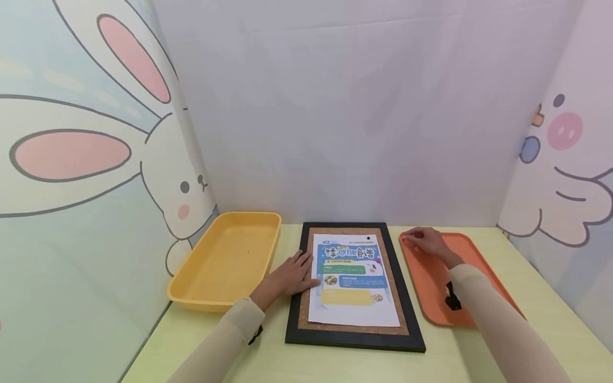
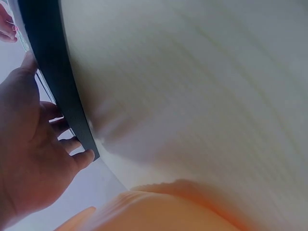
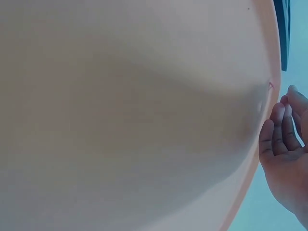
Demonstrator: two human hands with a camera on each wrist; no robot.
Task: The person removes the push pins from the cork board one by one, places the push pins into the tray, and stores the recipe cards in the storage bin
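My left hand (image 1: pixel 298 274) lies over the left side of a black-framed cork board (image 1: pixel 354 340), its thumb reaching onto a printed paper sheet (image 1: pixel 351 315). From close by, the left wrist view shows the fingers against the frame's dark edge (image 2: pixel 57 72). My right hand (image 1: pixel 428 242) is over the far left corner of an orange tray (image 1: pixel 433 298). Just by its fingertips is a small red item (image 1: pixel 404 240), possibly a pushpin. In the right wrist view, this red item (image 3: pixel 270 86) appears apart from the loosely bent fingers (image 3: pixel 276 130).
A yellow tray (image 1: pixel 227 266) stands left of the board. On the sheet are a black dot (image 1: pixel 368 238) near the top and a magenta dot (image 1: pixel 378 260) at the right edge. Pale walls enclose the table (image 1: pixel 261 354) at the back and both sides.
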